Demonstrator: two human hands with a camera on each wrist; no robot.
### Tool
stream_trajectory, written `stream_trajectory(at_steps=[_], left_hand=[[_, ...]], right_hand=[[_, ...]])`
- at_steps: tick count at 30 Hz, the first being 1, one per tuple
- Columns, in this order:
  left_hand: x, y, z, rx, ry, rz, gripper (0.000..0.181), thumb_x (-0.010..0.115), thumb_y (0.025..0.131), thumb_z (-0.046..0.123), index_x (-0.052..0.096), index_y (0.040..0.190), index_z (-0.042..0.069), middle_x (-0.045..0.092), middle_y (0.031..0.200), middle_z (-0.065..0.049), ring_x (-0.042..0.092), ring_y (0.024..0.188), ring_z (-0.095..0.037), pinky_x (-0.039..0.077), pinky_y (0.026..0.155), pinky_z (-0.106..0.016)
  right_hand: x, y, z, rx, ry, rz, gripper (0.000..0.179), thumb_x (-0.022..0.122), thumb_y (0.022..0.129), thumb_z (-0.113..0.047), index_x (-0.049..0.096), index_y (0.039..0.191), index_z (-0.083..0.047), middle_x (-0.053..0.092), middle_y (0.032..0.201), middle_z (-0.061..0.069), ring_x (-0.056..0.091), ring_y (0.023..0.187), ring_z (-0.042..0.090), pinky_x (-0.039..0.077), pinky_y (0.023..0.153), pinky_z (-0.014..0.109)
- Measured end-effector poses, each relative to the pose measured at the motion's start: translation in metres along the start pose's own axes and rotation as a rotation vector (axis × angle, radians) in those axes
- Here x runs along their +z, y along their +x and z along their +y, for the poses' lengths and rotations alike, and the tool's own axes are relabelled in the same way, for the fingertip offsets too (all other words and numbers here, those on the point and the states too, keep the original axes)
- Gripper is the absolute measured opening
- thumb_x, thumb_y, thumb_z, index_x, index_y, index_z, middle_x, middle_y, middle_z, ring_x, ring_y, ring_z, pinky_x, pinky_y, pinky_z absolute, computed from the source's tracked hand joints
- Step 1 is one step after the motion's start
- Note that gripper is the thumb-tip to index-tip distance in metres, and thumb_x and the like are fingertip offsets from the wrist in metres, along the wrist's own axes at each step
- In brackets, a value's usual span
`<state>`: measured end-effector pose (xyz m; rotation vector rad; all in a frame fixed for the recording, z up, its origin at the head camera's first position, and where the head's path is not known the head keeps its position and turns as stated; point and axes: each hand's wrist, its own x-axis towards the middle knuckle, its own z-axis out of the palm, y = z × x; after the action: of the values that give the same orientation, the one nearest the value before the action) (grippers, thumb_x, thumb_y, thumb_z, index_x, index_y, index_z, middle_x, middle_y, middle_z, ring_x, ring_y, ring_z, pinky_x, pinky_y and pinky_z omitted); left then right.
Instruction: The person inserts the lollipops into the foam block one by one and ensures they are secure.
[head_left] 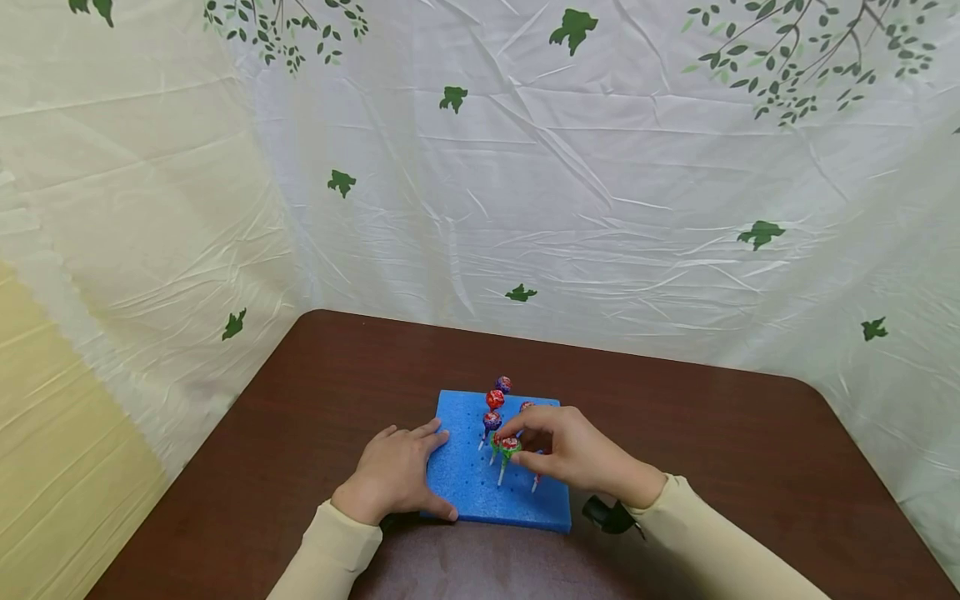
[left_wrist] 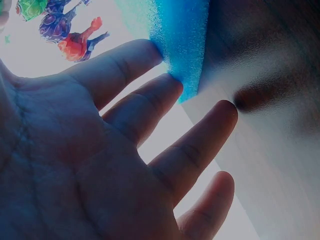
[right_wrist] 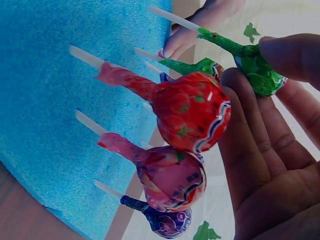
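Note:
A blue foam board point(head_left: 457, 492) with small holes lies on the table and carries several wrapped lollipops. My right hand point(head_left: 581, 450) pinches the head of a green lollipop point(right_wrist: 256, 70) between thumb and fingers; its white stick points down at the board. Whether the stick tip sits in a hole, I cannot tell. Another green lollipop point(right_wrist: 197, 67) stands close by. Red point(right_wrist: 192, 112), pink point(right_wrist: 172, 175) and purple point(right_wrist: 170, 222) lollipops stand on their sticks in the board. At the board's left edge, my left hand point(head_left: 397, 471) rests with fingers spread, touching the foam.
The dark brown table point(head_left: 360, 358) extends around the board. Behind it hangs a white cloth point(head_left: 600, 275) printed with green leaves. A small black object point(head_left: 609, 515) shows beneath my right wrist.

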<state>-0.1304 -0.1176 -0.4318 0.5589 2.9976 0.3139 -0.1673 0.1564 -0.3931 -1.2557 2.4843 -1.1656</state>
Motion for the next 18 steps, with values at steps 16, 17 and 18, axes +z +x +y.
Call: stream_trajectory(at_steps=[16,17,18], left_hand=[[-0.0012,-0.0001,-0.0007,-0.008,0.003,-0.006,0.109,0.081,0.054,0.074,0.058,0.142,0.014,0.048,0.150,-0.006,0.055,0.127,-0.033,0.035,0.108,-0.056],[-0.0013,-0.0001,-0.0008,-0.008,0.003,-0.005,0.109,0.081,0.054,0.074,0.058,0.142,0.014,0.048,0.150,-0.007,0.055,0.127,-0.033,0.035,0.108,-0.056],[-0.0013,-0.0001,-0.0009,-0.008,0.003,-0.004,0.109,0.081,0.054,0.074,0.058,0.142,0.014,0.048,0.150,-0.007,0.055,0.127,-0.033,0.035,0.108,-0.056]], right_hand=[[0.0053,-0.0009,0.0023,-0.023,-0.041,-0.011,0.033,0.081,0.084,-0.007,0.072,0.115,-0.013,0.068,0.105,-0.008,0.065,0.083,0.007,0.059,0.070,0.031],[0.0054,-0.0008,0.0023,-0.026,-0.047,-0.012,0.033,0.081,0.084,-0.007,0.072,0.115,-0.013,0.068,0.105,-0.009,0.065,0.083,0.007,0.059,0.070,0.032],[0.0056,-0.0008,0.0024,-0.030,-0.053,-0.013,0.033,0.081,0.084,-0.007,0.072,0.115,-0.013,0.068,0.105,-0.009,0.065,0.082,0.006,0.059,0.069,0.033]])
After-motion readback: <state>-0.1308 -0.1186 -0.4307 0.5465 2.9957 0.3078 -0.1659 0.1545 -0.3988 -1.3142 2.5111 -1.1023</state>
